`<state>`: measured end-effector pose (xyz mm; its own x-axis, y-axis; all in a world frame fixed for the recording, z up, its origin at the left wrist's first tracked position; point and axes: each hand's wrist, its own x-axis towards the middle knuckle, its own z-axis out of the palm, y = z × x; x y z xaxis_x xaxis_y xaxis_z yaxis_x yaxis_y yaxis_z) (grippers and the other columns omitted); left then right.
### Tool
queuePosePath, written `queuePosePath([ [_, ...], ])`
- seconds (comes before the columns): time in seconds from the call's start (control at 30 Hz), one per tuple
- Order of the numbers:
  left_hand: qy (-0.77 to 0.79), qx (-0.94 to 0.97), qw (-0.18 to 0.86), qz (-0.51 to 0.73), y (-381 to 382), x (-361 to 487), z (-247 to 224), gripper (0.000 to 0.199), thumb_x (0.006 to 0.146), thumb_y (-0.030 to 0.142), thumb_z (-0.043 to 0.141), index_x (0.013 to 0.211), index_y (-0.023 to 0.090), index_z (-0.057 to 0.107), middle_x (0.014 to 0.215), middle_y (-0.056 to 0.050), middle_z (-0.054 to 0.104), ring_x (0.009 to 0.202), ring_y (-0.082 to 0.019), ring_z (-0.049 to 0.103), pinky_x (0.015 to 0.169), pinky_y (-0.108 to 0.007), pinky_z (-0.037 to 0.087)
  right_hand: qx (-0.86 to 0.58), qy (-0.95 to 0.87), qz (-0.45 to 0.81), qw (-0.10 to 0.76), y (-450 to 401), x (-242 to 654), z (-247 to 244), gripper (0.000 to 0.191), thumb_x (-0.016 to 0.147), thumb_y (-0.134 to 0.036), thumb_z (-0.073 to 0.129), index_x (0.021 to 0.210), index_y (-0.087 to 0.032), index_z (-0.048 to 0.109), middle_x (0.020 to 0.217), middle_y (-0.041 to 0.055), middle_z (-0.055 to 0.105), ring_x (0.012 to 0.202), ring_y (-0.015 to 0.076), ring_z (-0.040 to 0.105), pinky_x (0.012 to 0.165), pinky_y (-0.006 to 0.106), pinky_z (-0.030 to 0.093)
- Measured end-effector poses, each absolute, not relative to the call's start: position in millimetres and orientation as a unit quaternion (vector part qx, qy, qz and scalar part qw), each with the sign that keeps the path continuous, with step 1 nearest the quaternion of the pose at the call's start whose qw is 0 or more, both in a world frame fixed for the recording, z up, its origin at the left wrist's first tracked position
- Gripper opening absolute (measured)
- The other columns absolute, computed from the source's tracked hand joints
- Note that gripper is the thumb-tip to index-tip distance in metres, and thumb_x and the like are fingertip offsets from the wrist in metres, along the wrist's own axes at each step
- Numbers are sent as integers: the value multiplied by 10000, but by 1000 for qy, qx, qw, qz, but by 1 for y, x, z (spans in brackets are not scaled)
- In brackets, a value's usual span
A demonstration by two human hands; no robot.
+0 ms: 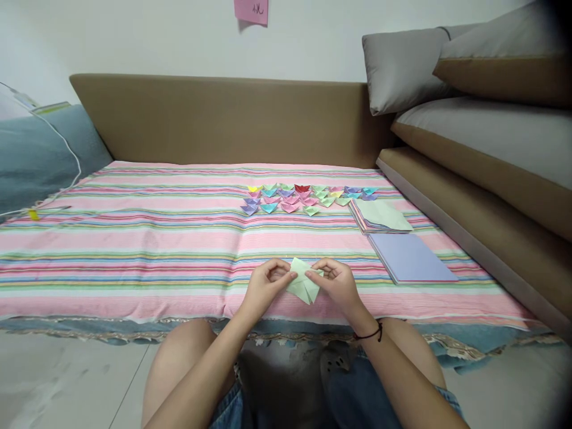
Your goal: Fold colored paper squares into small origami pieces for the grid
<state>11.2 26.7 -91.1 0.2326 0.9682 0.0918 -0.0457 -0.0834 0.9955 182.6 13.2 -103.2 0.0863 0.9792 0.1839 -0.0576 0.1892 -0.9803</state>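
Between my two hands is a pale green piece of folded paper (304,287), held up over the front edge of the striped cloth. My left hand (270,282) pinches its left side between thumb and fingers. On the opposite side, my right hand (336,282) grips it the same way, with the thumb on top. Creases run across the paper, and a slit shows at its lower point. Farther back, several small folded paper boats (289,204) in many colours stand in rows on the cloth.
To the right lie a stack of coloured paper sheets (379,215) and a lavender paper pad (413,257). Grey and brown cushions (487,131) pile up along the right side. A white cable (67,143) runs along the left. The striped cloth (134,238) covers the seat.
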Motion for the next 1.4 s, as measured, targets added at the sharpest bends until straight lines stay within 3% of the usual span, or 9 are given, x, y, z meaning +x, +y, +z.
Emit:
queuePosePath([
  [0.37,444,489,559,501,24,14,-89,222,547,280,796,584,123,644,686,-54,677,596,-141,608,547,-231,470,-467,-498,465,563,12,177,-106,243,603,-350,754,643,-182,584,560,-22,529,485,105,447,441,227,347],
  [0.67,437,496,547,513,25,15,-91,250,560,264,786,545,131,574,635,-17,615,571,-104,571,543,-206,450,-446,-485,486,574,10,175,-107,289,621,-331,754,712,-207,510,565,-47,540,452,97,458,430,216,365],
  [0.73,425,502,544,522,25,15,-92,257,567,248,785,587,141,551,620,5,587,563,-88,551,542,-192,440,-425,-472,520,571,10,175,-108,334,642,-320,748,777,-226,458,579,-48,585,457,116,505,448,225,399],
  [0.9,389,537,550,507,27,14,-91,327,617,237,754,908,165,623,704,5,588,612,-91,544,569,-193,441,-414,-463,537,570,9,175,-106,425,648,-302,748,878,-250,395,629,-42,649,465,140,560,457,235,433],
  [1.27,413,559,531,484,27,11,-93,245,643,266,729,856,149,696,717,-32,652,640,-129,563,611,-238,456,-420,-448,545,571,11,177,-103,457,630,-285,769,921,-237,419,596,-56,652,430,111,545,441,203,409],
  [1.4,415,551,535,489,27,10,-90,248,641,274,733,850,147,689,679,-21,637,616,-124,554,584,-233,445,-422,-433,541,585,13,181,-99,466,624,-304,778,906,-235,414,589,-47,660,504,135,593,516,229,445],
])
